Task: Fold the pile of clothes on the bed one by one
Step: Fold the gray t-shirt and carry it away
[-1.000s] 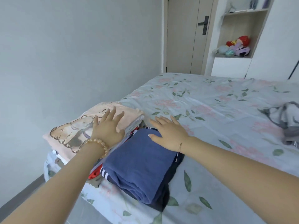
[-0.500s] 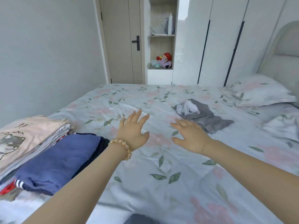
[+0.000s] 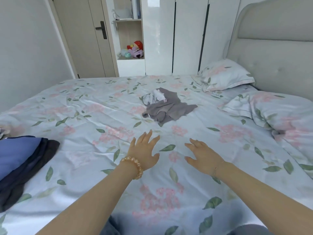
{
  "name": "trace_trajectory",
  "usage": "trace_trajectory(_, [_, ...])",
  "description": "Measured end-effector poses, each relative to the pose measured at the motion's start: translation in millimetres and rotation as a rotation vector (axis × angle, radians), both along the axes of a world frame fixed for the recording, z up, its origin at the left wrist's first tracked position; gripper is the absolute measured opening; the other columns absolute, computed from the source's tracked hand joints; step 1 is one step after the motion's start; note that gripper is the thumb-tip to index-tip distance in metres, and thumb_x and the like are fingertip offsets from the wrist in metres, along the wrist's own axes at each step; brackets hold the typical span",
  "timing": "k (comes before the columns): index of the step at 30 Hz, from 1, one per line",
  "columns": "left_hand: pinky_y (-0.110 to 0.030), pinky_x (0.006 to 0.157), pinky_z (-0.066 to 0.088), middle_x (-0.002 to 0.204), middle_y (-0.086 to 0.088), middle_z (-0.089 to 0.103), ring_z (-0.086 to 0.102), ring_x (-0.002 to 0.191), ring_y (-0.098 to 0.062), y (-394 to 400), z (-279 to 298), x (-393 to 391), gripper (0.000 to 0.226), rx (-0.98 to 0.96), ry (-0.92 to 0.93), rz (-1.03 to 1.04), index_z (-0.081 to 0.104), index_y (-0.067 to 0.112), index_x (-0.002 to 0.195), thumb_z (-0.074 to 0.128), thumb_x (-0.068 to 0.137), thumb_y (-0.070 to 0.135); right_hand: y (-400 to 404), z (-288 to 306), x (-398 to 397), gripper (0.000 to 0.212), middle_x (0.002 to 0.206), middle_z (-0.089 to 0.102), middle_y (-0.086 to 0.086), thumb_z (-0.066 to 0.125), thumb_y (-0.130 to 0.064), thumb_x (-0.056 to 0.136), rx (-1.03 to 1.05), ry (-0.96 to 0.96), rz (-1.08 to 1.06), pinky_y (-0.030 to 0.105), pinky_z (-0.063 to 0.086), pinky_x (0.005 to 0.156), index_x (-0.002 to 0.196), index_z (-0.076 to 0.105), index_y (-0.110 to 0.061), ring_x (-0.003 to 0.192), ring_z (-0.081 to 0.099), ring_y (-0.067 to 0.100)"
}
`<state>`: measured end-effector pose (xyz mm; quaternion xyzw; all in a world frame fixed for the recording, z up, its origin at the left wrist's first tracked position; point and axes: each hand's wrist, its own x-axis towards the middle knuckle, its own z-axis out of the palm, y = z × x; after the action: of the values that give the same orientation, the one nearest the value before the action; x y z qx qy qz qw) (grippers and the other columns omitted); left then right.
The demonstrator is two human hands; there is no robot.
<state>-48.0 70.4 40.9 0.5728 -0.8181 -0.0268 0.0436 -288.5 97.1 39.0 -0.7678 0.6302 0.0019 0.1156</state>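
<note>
A crumpled grey garment with a white piece [image 3: 165,106] lies unfolded in the middle of the floral bed [image 3: 101,116]. Folded blue and dark clothes [image 3: 18,160] sit stacked at the left edge. My left hand [image 3: 144,153], with a bead bracelet on its wrist, hovers with fingers spread over the sheet, short of the grey garment. My right hand [image 3: 201,156] is beside it, fingers straight and empty. Neither hand touches any clothing.
Two floral pillows [image 3: 225,75] lie at the right by the padded headboard [image 3: 274,48]. Beyond the bed stand a door [image 3: 84,36], an open shelf with plush toys [image 3: 133,50] and white wardrobes [image 3: 186,34].
Both hands left the folded stacks at the left and swung right toward the bed's middle. The view turned with them, so the grey garment now lies ahead and the pink stack is out of sight.
</note>
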Motion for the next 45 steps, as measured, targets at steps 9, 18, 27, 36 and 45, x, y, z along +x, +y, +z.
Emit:
trace_trajectory(9, [-0.046, 0.119, -0.007, 0.159, 0.011, -0.015, -0.013, 0.147, -0.01, -54.9, -88.8, 13.8, 0.066, 0.197, 0.04, 0.126, -0.001, 0.042, 0.151, 0.021, 0.094, 0.065, -75.6, -84.2, 36.4, 0.078, 0.144, 0.037, 0.002, 0.003, -0.055, 0.078, -0.161, 0.044, -0.043, 0.037, 0.029, 0.102, 0.138, 0.041, -0.023, 0.129, 0.033, 0.026])
trace_trajectory(18, [-0.055, 0.115, -0.014, 0.155, 0.011, -0.029, -0.026, 0.143, -0.009, -74.0, -88.3, 18.7, 0.072, 0.298, 0.042, 0.122, -0.011, 0.042, 0.149, 0.018, 0.09, 0.071, -243.9, -86.4, 91.5, 0.068, 0.147, 0.029, 0.013, 0.043, -0.04, 0.099, -0.328, -0.146, -0.159, 0.039, 0.047, 0.074, 0.155, 0.009, -0.023, 0.104, 0.051, 0.036])
trace_trajectory(27, [-0.051, 0.118, -0.005, 0.16, 0.01, -0.011, -0.011, 0.147, -0.01, -84.6, -77.8, 25.7, 0.061, 0.335, 0.113, 0.097, 0.011, 0.039, 0.151, 0.034, 0.097, 0.054, -278.7, -99.5, 95.3, 0.022, 0.105, 0.06, 0.013, 0.045, -0.015, 0.1, -0.472, -0.211, -0.23, 0.029, 0.03, 0.063, 0.098, 0.064, -0.003, 0.093, 0.059, 0.031])
trace_trajectory(36, [-0.041, 0.108, 0.035, 0.151, -0.002, 0.033, 0.036, 0.134, -0.025, -91.7, -63.7, 36.4, 0.052, 0.088, 0.409, 0.111, 0.036, 0.021, 0.145, 0.052, 0.095, 0.03, -129.9, -96.5, 70.7, 0.018, 0.089, 0.064, 0.011, 0.052, -0.013, 0.095, -0.447, -0.355, 0.138, 0.032, 0.039, 0.068, 0.088, 0.067, -0.004, 0.085, 0.055, 0.029])
trace_trajectory(45, [-0.038, 0.102, 0.039, 0.123, 0.002, 0.05, 0.048, 0.118, -0.019, -69.2, -65.8, 15.4, 0.053, 0.133, 0.42, -0.047, 0.062, 0.028, 0.119, 0.058, 0.077, 0.062, 9.6, -58.8, 49.3, 0.011, 0.089, 0.061, 0.003, 0.056, -0.012, 0.093, -0.118, -0.444, 0.396, 0.022, 0.043, 0.069, 0.095, 0.065, -0.008, 0.075, 0.051, 0.01])
